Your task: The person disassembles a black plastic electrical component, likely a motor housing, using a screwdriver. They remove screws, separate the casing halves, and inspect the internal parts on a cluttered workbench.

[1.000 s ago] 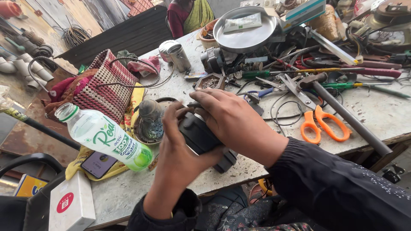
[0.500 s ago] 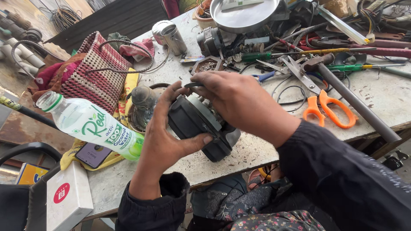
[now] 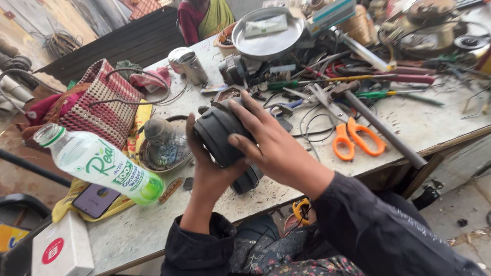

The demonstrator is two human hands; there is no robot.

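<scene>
- Two hands hold one black motor housing (image 3: 221, 134) above the near edge of the table (image 3: 434, 122); we see it lifted clear of the top, tilted, with a second dark round part (image 3: 248, 179) just below it.
- Our left hand (image 3: 207, 171) is closed around the housing from beneath, thumb up along its left side.
- Our right hand (image 3: 279, 148) grips it from the right, fingers (image 3: 244, 113) spread across its front face.
- We cannot tell whether the lower round part is joined to the housing or only touching it.
- Just left of the hands a dusty metal piece (image 3: 158, 134) stands in a shallow dish (image 3: 169, 162) on a yellow cloth (image 3: 142, 116).
- Nearer the left edge a clear plastic bottle (image 3: 97, 163) with a green label lies tilted, its cap pointing to the far left; a phone (image 3: 95, 200) lies under it.
- A white box (image 3: 57, 250) sits at the near left corner.
- Behind the bottle stands a woven red-and-white basket (image 3: 102, 105).
- Right of the hands, orange scissors (image 3: 355, 140) lie flat beside a long grey bar (image 3: 381, 128) that reaches the near edge.
- Toward the far edge we see a steel plate (image 3: 266, 43), a small metal cup (image 3: 192, 66) and a heap of screwdrivers (image 3: 358, 79) and wires.
- Another person in red and green (image 3: 202, 18) sits beyond the far edge.
</scene>
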